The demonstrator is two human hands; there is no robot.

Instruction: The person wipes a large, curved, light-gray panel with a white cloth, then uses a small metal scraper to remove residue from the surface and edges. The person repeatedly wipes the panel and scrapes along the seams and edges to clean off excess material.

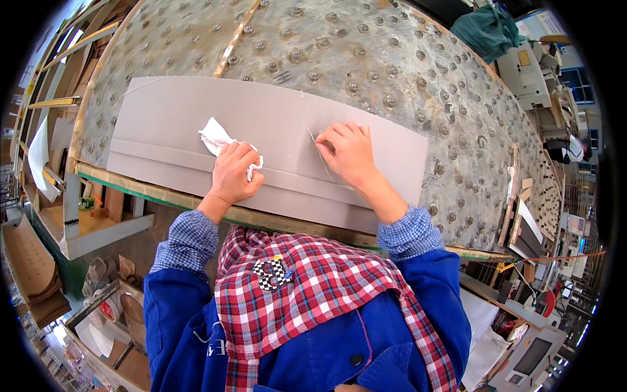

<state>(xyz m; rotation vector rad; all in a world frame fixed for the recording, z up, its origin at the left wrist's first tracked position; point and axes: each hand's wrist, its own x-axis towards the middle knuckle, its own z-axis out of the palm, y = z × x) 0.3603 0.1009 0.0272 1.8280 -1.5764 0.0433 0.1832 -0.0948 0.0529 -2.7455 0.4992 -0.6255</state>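
A long grey panel (170, 111) lies flat along the near edge of the worktable, with a raised or folded band running along its near side. My left hand (235, 173) is closed around a crumpled white cloth or paper wipe (215, 136), resting on the panel's left half. Over the right half, my right hand (349, 153) pinches a thin pale strand (326, 167) between thumb and fingers. The strand slants down across the panel; whether it is thread or a trimmed sliver is too fine to tell.
The worktable (339, 55) has a metal top studded with round rollers. A narrow wooden strip (236, 40) crosses it at the far side. Green cloth (486, 31) hangs beyond the far right corner. A crate (81, 320) stands low at left, below a metal frame (108, 236).
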